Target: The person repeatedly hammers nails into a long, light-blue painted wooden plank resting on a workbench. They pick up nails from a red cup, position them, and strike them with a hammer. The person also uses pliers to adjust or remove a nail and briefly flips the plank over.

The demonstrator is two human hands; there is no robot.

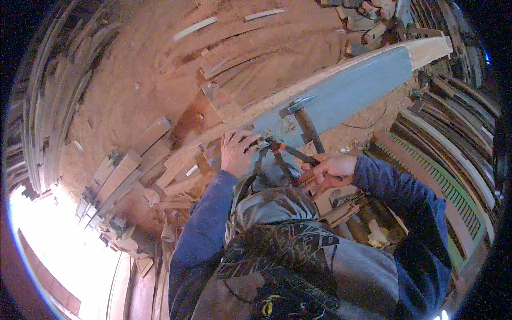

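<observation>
My right hand (329,172) is closed on the long dark handles of a pair of pliers (303,155), which show orange near the joint. The handles stand apart, and the jaws point left toward my left hand (238,152). That hand has curled fingers, closed on a small metallic piece (262,143) at the jaws; its exact kind is too small to tell. Just beyond the pliers a hammer (306,127) rests on a long blue-topped board (362,85), its metal head at the far end and its handle toward my right hand.
Wood offcuts (120,176) are heaped at the left, and more scraps (341,213) lie beside my right forearm. A green slatted shutter (437,181) and stacked planks (453,138) stand at the right. Sawdust covers the floor (144,69), with loose strips on it.
</observation>
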